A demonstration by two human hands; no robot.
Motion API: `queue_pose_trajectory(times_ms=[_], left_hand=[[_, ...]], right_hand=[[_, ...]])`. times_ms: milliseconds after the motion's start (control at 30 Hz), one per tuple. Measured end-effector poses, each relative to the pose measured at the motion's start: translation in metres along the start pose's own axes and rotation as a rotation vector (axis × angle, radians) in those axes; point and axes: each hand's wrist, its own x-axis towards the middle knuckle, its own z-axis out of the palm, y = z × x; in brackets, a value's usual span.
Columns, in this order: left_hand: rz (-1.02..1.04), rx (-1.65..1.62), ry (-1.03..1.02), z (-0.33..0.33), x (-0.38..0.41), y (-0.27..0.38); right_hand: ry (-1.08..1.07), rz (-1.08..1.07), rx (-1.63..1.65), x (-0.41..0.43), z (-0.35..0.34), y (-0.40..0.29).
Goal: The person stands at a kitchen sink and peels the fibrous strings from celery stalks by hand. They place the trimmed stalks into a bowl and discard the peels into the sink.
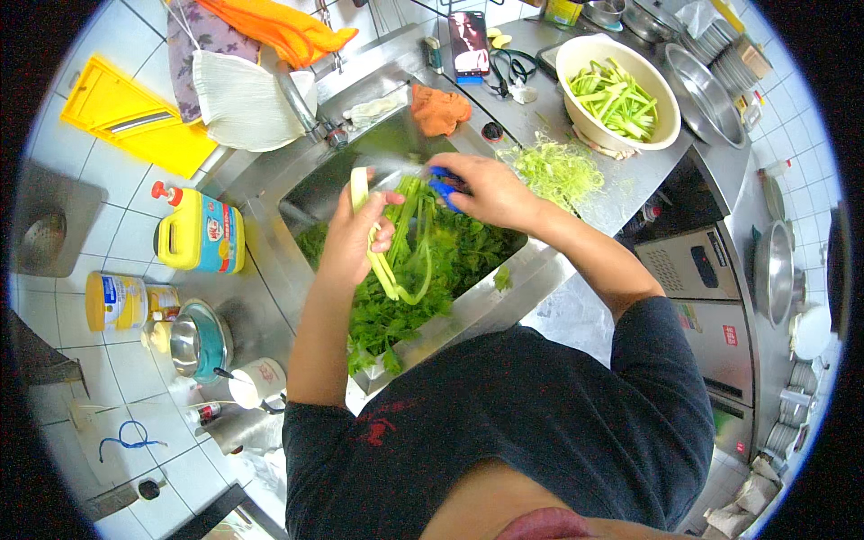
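My left hand [358,236], raised over the sink, grips pale green celery stalks [381,263]; one flat piece rises above the fingers and thin stems hang below. To its right, my right hand [489,185] is closed around a blue-handled tool [445,185], probably a peeler; its working end is blurred. Leafy celery [405,317] fills the near part of the stainless steel sink [466,304], some leaves spilling over the front rim. Beyond my right wrist lies a heap of thin celery shavings [557,169]. Cut celery pieces [614,98] sit inside a cream-coloured bowl [665,128].
A faucet [297,101] reaches over the sink's far left corner. An orange cloth [439,110] lies on the back rim, near a propped phone [468,44]. Left stand a yellow detergent jug [202,229] and a metal bowl [185,344]. Steel basins [702,94] line the right.
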Motion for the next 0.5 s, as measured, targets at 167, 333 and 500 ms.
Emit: queue_pose_trajectory(times_ms=[167, 333, 500], left_hand=[[0.189, 0.18, -0.083, -0.005, -0.007, -0.015], [0.222, 0.167, -0.133, -0.003, -0.011, -0.023], [0.207, 0.382, -0.166, -0.002, -0.02, -0.019]], right_hand=[[-0.216, 0.255, 0.594, -0.012, -0.025, -0.009], [-0.377, 0.07, 0.33, -0.01, -0.038, -0.032], [-0.412, 0.001, 0.27, -0.005, -0.034, -0.036]])
